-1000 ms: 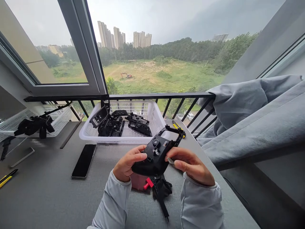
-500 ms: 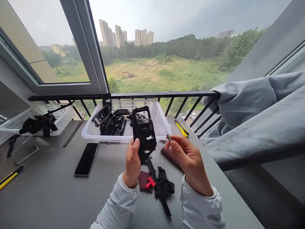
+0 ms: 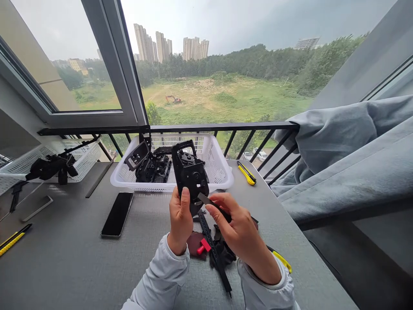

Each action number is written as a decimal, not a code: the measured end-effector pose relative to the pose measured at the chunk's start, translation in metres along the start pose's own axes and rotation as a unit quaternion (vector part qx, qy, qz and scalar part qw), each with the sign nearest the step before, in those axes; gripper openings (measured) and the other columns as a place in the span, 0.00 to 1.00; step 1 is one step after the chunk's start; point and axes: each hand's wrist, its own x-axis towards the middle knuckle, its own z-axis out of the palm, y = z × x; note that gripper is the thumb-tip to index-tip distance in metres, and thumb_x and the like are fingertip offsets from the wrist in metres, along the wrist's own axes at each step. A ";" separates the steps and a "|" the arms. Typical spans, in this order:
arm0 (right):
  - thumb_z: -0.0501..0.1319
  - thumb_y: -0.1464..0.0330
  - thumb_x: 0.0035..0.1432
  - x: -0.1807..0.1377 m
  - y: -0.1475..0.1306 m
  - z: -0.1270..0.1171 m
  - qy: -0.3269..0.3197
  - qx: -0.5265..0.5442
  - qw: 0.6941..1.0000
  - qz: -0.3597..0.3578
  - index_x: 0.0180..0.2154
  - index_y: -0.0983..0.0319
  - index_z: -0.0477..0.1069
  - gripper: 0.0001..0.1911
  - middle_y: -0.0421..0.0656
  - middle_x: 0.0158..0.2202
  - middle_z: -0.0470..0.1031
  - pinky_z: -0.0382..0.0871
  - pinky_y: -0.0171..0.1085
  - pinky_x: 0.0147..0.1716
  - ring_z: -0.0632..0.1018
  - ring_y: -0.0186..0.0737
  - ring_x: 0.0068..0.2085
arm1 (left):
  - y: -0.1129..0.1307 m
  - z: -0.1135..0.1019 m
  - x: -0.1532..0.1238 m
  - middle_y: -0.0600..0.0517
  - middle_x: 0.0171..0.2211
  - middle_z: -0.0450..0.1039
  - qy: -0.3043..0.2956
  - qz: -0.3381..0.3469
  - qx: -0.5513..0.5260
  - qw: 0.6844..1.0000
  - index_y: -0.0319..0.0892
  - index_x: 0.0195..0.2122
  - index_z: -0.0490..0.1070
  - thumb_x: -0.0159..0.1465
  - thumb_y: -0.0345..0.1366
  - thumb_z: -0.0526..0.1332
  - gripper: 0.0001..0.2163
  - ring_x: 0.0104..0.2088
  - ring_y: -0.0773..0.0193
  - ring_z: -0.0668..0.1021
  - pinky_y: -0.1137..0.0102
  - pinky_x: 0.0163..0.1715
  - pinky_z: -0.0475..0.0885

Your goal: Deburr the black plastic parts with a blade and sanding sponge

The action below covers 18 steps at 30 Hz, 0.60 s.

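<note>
Over grey desk [image 3: 74,258]: black plastic housing [image 3: 190,174] clamped by L hand [image 3: 179,217], flat grey pry tool [image 3: 208,200] pinched by R hand [image 3: 238,234]; hands close. Looks light, stiff; best held by main body.

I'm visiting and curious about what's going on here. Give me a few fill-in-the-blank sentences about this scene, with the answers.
The left hand grips a moulded plastic part coloured ____, while the right hand holds a slim flat tool near it.
More dark parts lie inside a white plastic ____.
A yellow utility knife lies on the desk to the ____ of that container.
Beyond the railing, a small ____ stands on the open field.

Missing words: black; basket; right; excavator.
</note>
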 end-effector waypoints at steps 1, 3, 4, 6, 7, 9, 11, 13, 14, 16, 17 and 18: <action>0.56 0.65 0.64 0.000 0.000 0.000 0.006 0.000 1.000 0.000 0.41 0.59 0.68 0.06 0.41 0.32 0.79 0.74 0.34 0.32 0.81 0.40 0.32 | -0.001 0.000 0.000 0.52 0.34 0.77 -0.001 0.000 0.000 1.000 0.43 0.39 0.74 0.62 0.52 0.59 0.17 0.33 0.63 0.77 0.70 0.35 0.72; 0.56 0.65 0.63 0.000 0.000 -0.001 -0.001 0.008 1.000 -0.010 0.40 0.59 0.68 0.06 0.41 0.32 0.79 0.74 0.33 0.32 0.81 0.39 0.32 | -0.001 -0.001 0.000 0.53 0.33 0.77 -0.007 0.011 0.007 1.000 0.43 0.37 0.74 0.63 0.52 0.59 0.16 0.32 0.65 0.77 0.71 0.35 0.71; 0.56 0.66 0.63 0.000 0.000 -0.001 -0.008 0.012 1.000 -0.017 0.40 0.59 0.68 0.05 0.41 0.32 0.79 0.74 0.33 0.32 0.81 0.38 0.32 | -0.001 -0.001 0.000 0.53 0.31 0.76 -0.011 0.019 0.014 1.000 0.43 0.36 0.74 0.63 0.51 0.59 0.16 0.31 0.65 0.76 0.72 0.34 0.70; 0.56 0.66 0.63 -0.001 -0.002 0.000 -0.014 0.010 1.000 -0.016 0.40 0.59 0.68 0.06 0.42 0.33 0.80 0.74 0.33 0.33 0.81 0.38 0.32 | -0.001 -0.001 0.000 0.54 0.31 0.76 -0.016 0.026 0.020 0.999 0.43 0.36 0.73 0.63 0.51 0.58 0.16 0.31 0.66 0.76 0.72 0.34 0.70; 0.56 0.65 0.63 0.000 -0.002 0.000 -0.008 0.004 1.000 -0.009 0.40 0.59 0.68 0.06 0.42 0.33 0.80 0.74 0.33 0.32 0.81 0.39 0.31 | -0.001 -0.001 0.000 0.53 0.32 0.76 -0.017 0.022 0.019 0.999 0.43 0.37 0.73 0.63 0.51 0.58 0.16 0.31 0.65 0.76 0.72 0.34 0.71; 0.56 0.64 0.63 0.000 -0.002 0.000 0.009 -0.004 1.000 0.010 0.40 0.59 0.68 0.06 0.41 0.31 0.79 0.74 0.34 0.31 0.81 0.39 0.30 | -0.001 -0.001 0.000 0.52 0.34 0.77 -0.012 0.010 0.011 1.000 0.43 0.38 0.74 0.63 0.52 0.58 0.17 0.33 0.64 0.77 0.70 0.36 0.71; 0.56 0.64 0.63 0.000 -0.002 0.000 0.008 0.002 1.000 0.016 0.40 0.58 0.68 0.06 0.41 0.30 0.79 0.74 0.34 0.31 0.81 0.40 0.30 | -0.001 -0.001 0.000 0.52 0.34 0.77 -0.008 0.005 0.007 1.000 0.42 0.38 0.74 0.62 0.52 0.59 0.17 0.33 0.63 0.77 0.70 0.37 0.71; 0.57 0.64 0.63 0.000 -0.002 0.000 -0.010 0.019 1.000 0.008 0.40 0.58 0.68 0.06 0.42 0.31 0.79 0.74 0.34 0.32 0.81 0.40 0.32 | -0.001 0.000 0.000 0.53 0.32 0.77 -0.008 0.005 0.010 1.000 0.42 0.37 0.74 0.62 0.52 0.60 0.16 0.32 0.64 0.77 0.71 0.36 0.71; 0.57 0.64 0.63 0.001 -0.002 0.001 -0.016 0.025 1.000 0.009 0.40 0.58 0.68 0.06 0.42 0.32 0.79 0.74 0.35 0.33 0.81 0.40 0.32 | -0.001 0.000 0.000 0.53 0.31 0.77 -0.009 0.004 0.008 1.000 0.43 0.36 0.74 0.62 0.52 0.60 0.16 0.31 0.64 0.76 0.71 0.35 0.71; 0.57 0.63 0.63 0.001 0.000 0.000 -0.008 0.027 0.999 0.022 0.40 0.58 0.68 0.06 0.43 0.32 0.79 0.74 0.36 0.33 0.81 0.41 0.33 | -0.001 -0.001 0.001 0.53 0.32 0.77 -0.006 -0.001 -0.002 1.000 0.42 0.36 0.74 0.61 0.52 0.61 0.16 0.31 0.65 0.77 0.72 0.34 0.71; 0.57 0.63 0.63 0.001 0.001 -0.001 0.001 0.029 0.999 0.032 0.40 0.58 0.68 0.07 0.43 0.31 0.79 0.73 0.36 0.33 0.80 0.41 0.32 | -0.001 -0.001 0.001 0.53 0.32 0.77 -0.004 -0.004 -0.012 1.000 0.42 0.36 0.74 0.60 0.52 0.62 0.17 0.31 0.65 0.77 0.72 0.34 0.71; 0.57 0.63 0.63 0.001 0.003 -0.002 0.011 0.037 0.998 0.040 0.40 0.58 0.68 0.07 0.42 0.30 0.78 0.73 0.36 0.32 0.79 0.41 0.31 | -0.001 -0.002 0.002 0.52 0.32 0.77 -0.005 -0.008 -0.023 1.000 0.42 0.37 0.74 0.59 0.51 0.63 0.17 0.31 0.65 0.77 0.71 0.34 0.71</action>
